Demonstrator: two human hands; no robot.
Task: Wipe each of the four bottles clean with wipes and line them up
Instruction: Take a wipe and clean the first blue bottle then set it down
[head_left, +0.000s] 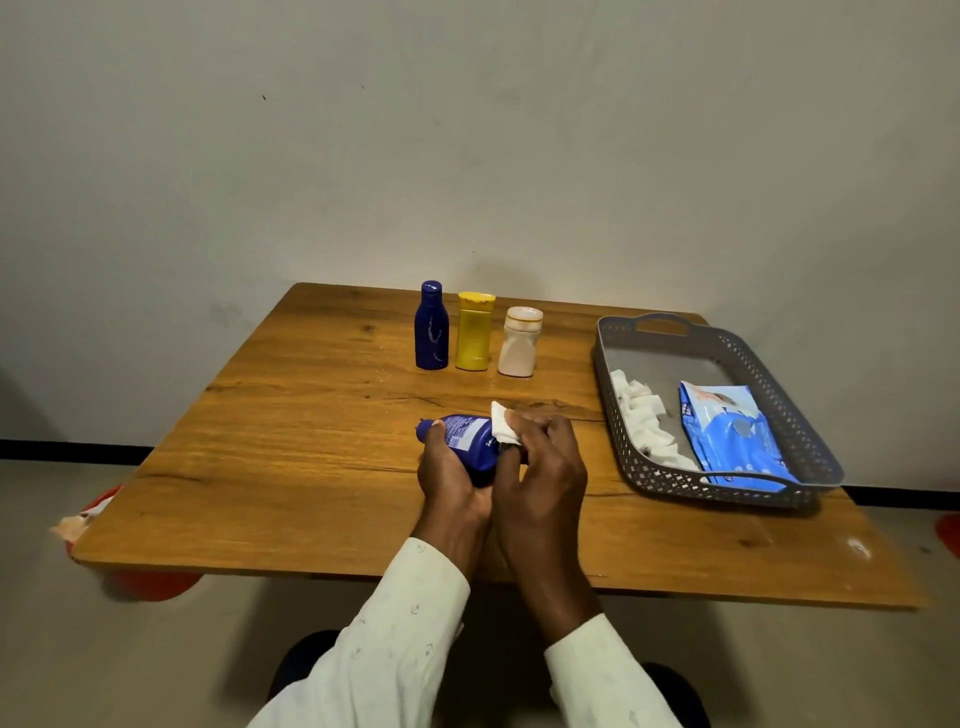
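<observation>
My left hand grips a blue bottle lying sideways over the table, its cap pointing left. My right hand holds a white wipe against the bottle's right end. At the back of the table three bottles stand upright in a row: a dark blue bottle, a yellow bottle and a white bottle.
A grey perforated tray sits on the right of the wooden table, holding several crumpled used wipes and a blue wipes pack. Something red shows under the table's left corner. A wall stands behind.
</observation>
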